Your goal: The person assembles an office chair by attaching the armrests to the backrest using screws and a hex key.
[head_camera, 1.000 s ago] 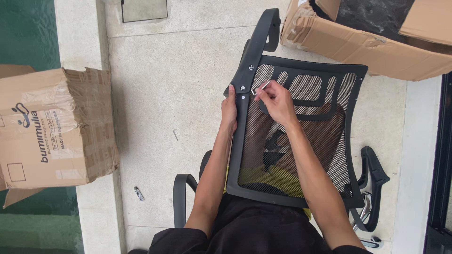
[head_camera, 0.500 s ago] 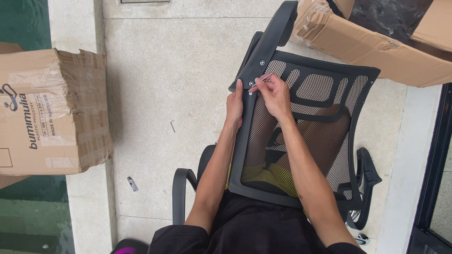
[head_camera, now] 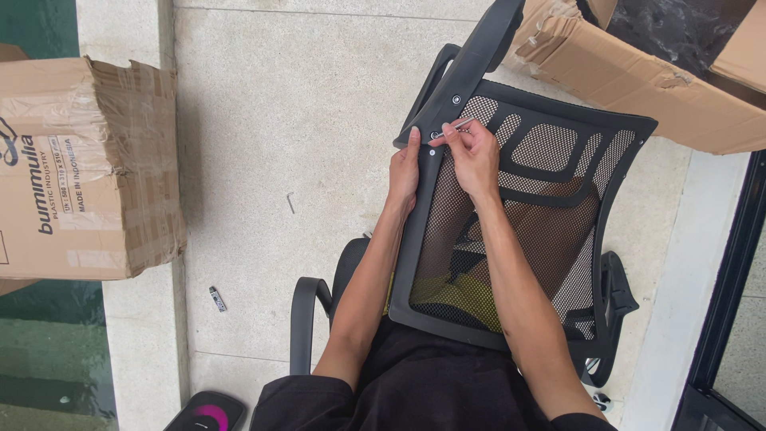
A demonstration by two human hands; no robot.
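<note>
A black mesh chair backrest (head_camera: 558, 199) lies tilted across my lap. My left hand (head_camera: 404, 169) grips its left frame edge just below the mounting bracket (head_camera: 471, 60). My right hand (head_camera: 474, 152) pinches a small silver hex key (head_camera: 456, 125) whose tip sits at a bolt hole in the bracket. Another bolt head (head_camera: 456, 100) shows higher on the bracket. Black armrests (head_camera: 307, 311) of the chair base stick out beneath the backrest on both sides.
A taped cardboard box (head_camera: 80, 168) stands at the left on the pale concrete floor (head_camera: 303, 104). An opened, torn cardboard box (head_camera: 638, 72) lies at the top right. A small dark part (head_camera: 217, 299) and a thin metal piece (head_camera: 290, 203) lie on the floor. A dark door frame (head_camera: 730, 295) runs along the right.
The view has shifted so the backrest and hands sit slightly right and higher. My right hand has turned a little with the hex key at the bracket; my left hand keeps its grip.
</note>
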